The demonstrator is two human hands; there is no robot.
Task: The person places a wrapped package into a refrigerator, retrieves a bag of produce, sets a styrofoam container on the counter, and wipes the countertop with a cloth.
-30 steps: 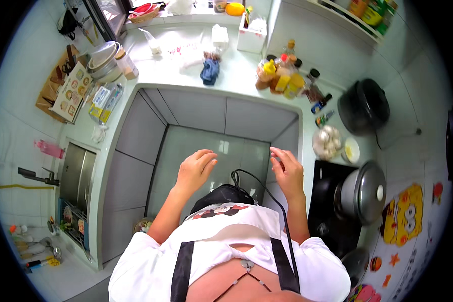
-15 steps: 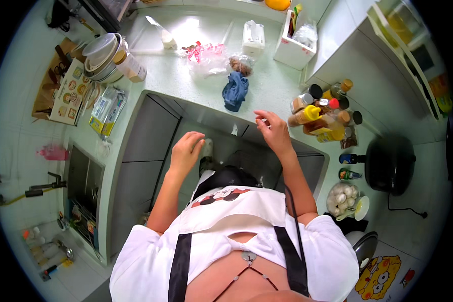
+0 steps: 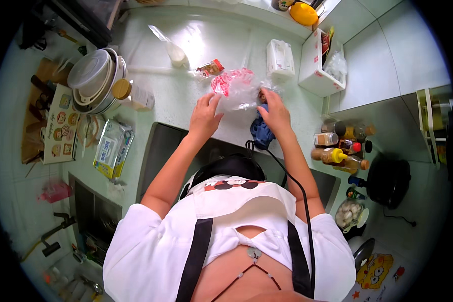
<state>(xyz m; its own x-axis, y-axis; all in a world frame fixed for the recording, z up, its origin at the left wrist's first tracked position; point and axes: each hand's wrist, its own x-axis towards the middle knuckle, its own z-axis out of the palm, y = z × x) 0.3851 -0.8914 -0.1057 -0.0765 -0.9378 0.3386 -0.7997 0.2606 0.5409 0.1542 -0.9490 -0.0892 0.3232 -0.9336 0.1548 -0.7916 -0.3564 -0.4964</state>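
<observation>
My left hand (image 3: 205, 119) is over the counter with its thumb apart from the fingers. It is empty, with its fingertips at the near left side of a clear plastic bag with red print (image 3: 232, 83). Beside the bag's right side my right hand (image 3: 277, 115) reaches over a crumpled blue cloth (image 3: 261, 132), thumb and fingers apart. Its fingertips are at a small bag with brown contents (image 3: 262, 94), mostly hidden; I cannot tell whether they touch it. Behind the printed bag lies a small red-capped packet or jar (image 3: 210, 67).
A white tissue pack (image 3: 280, 58) and white box (image 3: 321, 65) stand at the back right. A clear bag of white powder (image 3: 175, 54) lies farther back. Stacked bowls (image 3: 93, 75), a cork-lidded jar (image 3: 136, 95) and wipes (image 3: 113, 148) are left; bottles (image 3: 340, 146) right.
Both hands have moved forward from over the counter's near edge to the plastic bags and blue cloth. The view has shifted, and the red-capped item behind the bag now shows.
</observation>
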